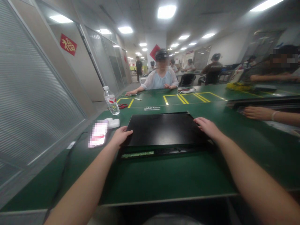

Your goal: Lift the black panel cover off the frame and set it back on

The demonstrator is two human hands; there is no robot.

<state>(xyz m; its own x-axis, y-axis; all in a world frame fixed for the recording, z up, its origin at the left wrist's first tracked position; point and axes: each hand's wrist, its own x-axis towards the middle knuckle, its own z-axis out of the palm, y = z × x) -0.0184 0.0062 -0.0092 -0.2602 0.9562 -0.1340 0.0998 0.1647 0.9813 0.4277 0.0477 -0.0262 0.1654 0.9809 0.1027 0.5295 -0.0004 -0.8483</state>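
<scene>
- Gripping the black panel (164, 129) at its left side, the left hand (122, 135) lays its thumb over the top; its other fingers are mostly hidden.
- The right hand (207, 126) holds the panel's right side with bent fingers near the far corner (its thumb is out of sight, so how firmly it pinches I cannot tell).
- The panel lies between the two forearms, back from the near edge of the green table (168, 178).
- A green circuit strip (137, 154) shows along the panel's near side; whether it is attached is unclear.
- If one hand rises sooner than the other, the panel could tilt and press or scrape that strip.
- Smooth sides could slip from a grip so close to the rim, dropping a corner.
- Toward the table's left edge stand a phone (97, 134), a white case (113, 123) and a water bottle (111, 101); a wide leftward swing could knock them.
- Beyond the right side, a co-worker's hand (259, 113) is well apart.
</scene>
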